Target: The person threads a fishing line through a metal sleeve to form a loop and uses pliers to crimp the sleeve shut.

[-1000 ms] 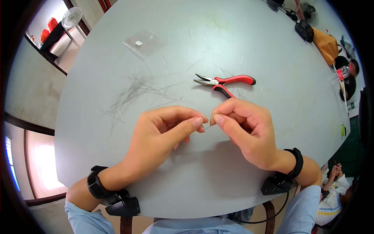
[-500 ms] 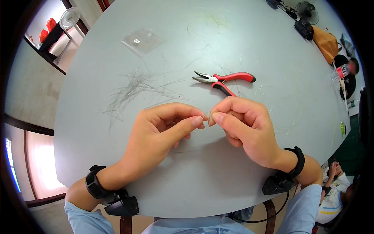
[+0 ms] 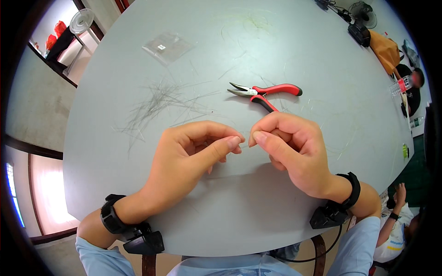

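My left hand and my right hand are raised over the table's near half, thumbs and forefingers pinched and the fingertips a small gap apart. A very thin, pale wire shows faintly between the two pinches; its ends are hidden in my fingers. Just beyond my right hand lie pliers with red and black handles and curved metal jaws, the jaws slightly parted and pointing left. A loose heap of fine grey wires is spread beyond my left hand.
The grey table has a rounded edge. A clear plastic bag and a coil of yellowish thread lie farther off. At the right side are an orange bag, a plastic bottle and a seated person.
My right hand has shifted slightly right, widening the gap between my fingertips. My left hand is nearly still. The person at the lower right has raised a hand.
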Demonstrator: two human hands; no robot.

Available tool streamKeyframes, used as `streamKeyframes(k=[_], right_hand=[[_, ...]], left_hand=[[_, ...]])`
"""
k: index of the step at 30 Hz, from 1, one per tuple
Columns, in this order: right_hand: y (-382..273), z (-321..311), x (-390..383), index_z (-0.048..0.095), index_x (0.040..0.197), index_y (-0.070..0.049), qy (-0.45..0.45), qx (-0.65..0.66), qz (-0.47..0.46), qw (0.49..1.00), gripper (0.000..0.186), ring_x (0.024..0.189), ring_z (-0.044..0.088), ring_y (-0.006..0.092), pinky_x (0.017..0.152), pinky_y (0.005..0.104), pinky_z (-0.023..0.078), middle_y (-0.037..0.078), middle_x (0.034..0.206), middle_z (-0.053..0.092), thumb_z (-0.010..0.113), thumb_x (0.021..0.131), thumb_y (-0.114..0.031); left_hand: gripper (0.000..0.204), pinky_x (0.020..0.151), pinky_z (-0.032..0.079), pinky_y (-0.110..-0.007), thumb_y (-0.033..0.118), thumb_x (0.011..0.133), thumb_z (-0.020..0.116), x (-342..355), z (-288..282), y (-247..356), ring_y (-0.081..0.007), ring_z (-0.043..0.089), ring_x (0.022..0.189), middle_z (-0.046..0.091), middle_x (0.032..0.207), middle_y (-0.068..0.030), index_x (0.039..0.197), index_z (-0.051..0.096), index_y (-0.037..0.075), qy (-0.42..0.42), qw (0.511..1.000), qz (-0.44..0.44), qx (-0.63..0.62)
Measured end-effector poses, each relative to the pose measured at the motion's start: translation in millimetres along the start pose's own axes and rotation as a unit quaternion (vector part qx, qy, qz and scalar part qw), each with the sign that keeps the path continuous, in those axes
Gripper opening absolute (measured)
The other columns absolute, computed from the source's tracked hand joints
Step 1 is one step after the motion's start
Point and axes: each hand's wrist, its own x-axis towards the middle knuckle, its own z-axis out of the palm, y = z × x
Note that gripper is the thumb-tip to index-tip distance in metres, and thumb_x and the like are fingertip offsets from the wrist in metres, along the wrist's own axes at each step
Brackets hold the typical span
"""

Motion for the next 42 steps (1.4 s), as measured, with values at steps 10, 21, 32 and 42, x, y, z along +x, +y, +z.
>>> streamKeyframes(k=[10, 21, 32, 42], right_hand=[[0.0, 0.3, -0.2, 0.059, 0.083, -0.001, 0.001, -0.001, 0.014, 1.0, 0.01, 0.05, 0.032, -0.0024, 0.044, 0.0179, 0.022, -0.008, 0.061, 0.048, 0.053, 0.087, -0.007], [0.3, 0.5, 0.1, 0.058, 0.082, -0.001, -0.001, -0.002, 0.017, 1.0, 0.01, 0.051, 0.032, -0.0025, 0.044, 0.0179, 0.022, -0.007, 0.062, 0.049, 0.053, 0.087, -0.007], [2.4, -1.6, 0.8, 0.057, 0.085, -0.001, -0.032, -0.058, -0.013, 0.998, 0.009, 0.05, 0.035, -0.0014, 0.044, 0.0159, 0.025, -0.004, 0.068, 0.053, 0.05, 0.088, -0.005], [5.8, -1.5, 0.7, 0.056, 0.088, 0.002, -0.029, -0.103, -0.074, 0.992, 0.007, 0.055, 0.037, -0.0016, 0.048, 0.0158, 0.026, -0.003, 0.071, 0.055, 0.05, 0.087, -0.002]], left_hand=[[0.016, 0.054, 0.039, -0.019, 0.015, 0.085, 0.059, -0.1, 1.6, 1.0, -0.0065, 0.054, 0.066, 0.063, 0.077, -0.0041, 0.09, 0.065, 0.001, 0.015, 1.0, 0.0, -0.014], [0.017, 0.051, 0.036, -0.017, 0.017, 0.085, 0.062, 0.9, 0.2, -3.4, -0.0029, 0.052, 0.067, 0.065, 0.08, -0.002, 0.094, 0.065, 0.004, 0.002, 1.0, 0.015, -0.016], [0.013, 0.055, 0.04, -0.018, 0.012, 0.082, 0.064, -0.5, 1.5, -4.2, -0.0044, 0.054, 0.069, 0.064, 0.081, -0.0021, 0.088, 0.065, 0.001, 0.007, 0.998, 0.056, 0.031], [0.009, 0.054, 0.042, -0.02, 0.009, 0.081, 0.063, -2.0, 1.8, -3.0, -0.0073, 0.057, 0.07, 0.064, 0.081, -0.0028, 0.087, 0.065, 0.003, 0.027, 0.989, 0.104, 0.099]])
